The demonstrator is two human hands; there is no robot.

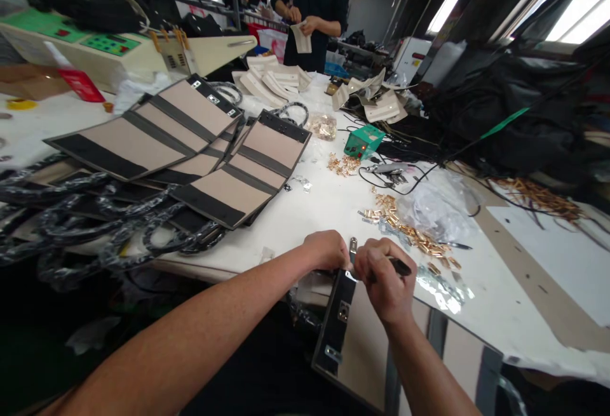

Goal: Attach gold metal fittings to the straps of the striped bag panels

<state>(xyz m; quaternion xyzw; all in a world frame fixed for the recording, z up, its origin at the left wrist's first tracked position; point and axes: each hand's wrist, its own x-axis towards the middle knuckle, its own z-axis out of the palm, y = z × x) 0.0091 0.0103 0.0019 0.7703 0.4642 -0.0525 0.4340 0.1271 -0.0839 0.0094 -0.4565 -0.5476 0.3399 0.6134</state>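
A beige-and-black bag panel (366,340) lies at the table's front edge, metal plates (343,311) set along its black strip. My left hand (328,249) is closed, its fingertips pinched at the panel's far corner by one of these plates. What they pinch is hidden. Wrapped in my right hand (388,279) is a tool with a dark handle (400,267); its working end is hidden near that same corner. Between the two hands a small gold-coloured metal fitting (353,246) rests just beyond the corner.
Similar panels (257,168) with plastic-wrapped handles (119,213) are stacked on the left. Gold-coloured fittings (424,241) and silver plates (441,292) lie on the right, near a green box (363,141) with cords. Across the table a person (312,9) holds a pale piece.
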